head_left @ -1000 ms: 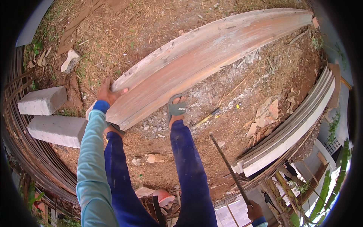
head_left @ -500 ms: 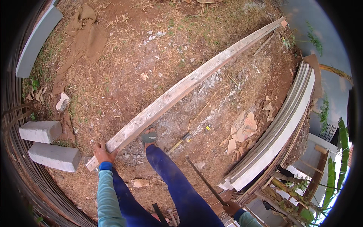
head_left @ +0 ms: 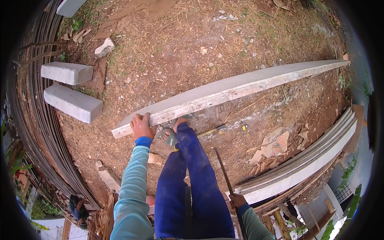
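A long grey wooden plank (head_left: 240, 86) lies tipped on its edge across the dirt, running from lower left to upper right. My left hand (head_left: 142, 126) grips its near end from above. My foot in a sandal (head_left: 173, 134) rests against the plank's lower side. My right hand (head_left: 237, 200) holds a long thin dark metal bar (head_left: 224, 172) that points up toward the plank.
Two grey concrete blocks (head_left: 72, 102) lie at the left beside a bundle of curved steel rods (head_left: 38, 132). A stack of long boards (head_left: 304, 164) lies at the right. Scraps of wood and paper (head_left: 272, 144) litter the ground.
The plank has turned from lying flat and wide to standing on its edge, then swung toward level. My left hand stayed on its near end. The view has shifted.
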The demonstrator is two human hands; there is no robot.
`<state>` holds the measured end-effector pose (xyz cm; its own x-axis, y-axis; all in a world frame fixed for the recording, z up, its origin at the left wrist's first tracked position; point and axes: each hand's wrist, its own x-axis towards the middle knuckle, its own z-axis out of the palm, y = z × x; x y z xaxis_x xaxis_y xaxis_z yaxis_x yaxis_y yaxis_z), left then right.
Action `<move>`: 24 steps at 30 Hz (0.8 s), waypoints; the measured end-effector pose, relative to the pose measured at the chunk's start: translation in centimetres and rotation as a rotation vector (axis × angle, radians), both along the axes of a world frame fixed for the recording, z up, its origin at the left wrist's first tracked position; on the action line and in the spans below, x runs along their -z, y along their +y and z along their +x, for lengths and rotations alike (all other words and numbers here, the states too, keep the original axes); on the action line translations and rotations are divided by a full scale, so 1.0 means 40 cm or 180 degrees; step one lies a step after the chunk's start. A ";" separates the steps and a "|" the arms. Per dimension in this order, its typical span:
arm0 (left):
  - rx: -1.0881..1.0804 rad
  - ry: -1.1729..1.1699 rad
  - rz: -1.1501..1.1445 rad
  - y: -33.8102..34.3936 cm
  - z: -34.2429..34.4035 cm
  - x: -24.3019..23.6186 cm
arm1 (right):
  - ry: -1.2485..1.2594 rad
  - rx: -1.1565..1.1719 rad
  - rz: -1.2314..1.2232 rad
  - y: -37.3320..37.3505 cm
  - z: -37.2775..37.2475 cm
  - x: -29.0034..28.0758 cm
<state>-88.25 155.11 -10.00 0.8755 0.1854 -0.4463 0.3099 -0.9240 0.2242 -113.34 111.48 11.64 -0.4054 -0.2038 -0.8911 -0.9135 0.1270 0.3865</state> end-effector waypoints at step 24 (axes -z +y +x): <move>-0.0349 -0.0607 0.0220 -0.043 -0.123 0.043 | -0.1939 -0.2801 0.0206 -0.119 0.464 -0.575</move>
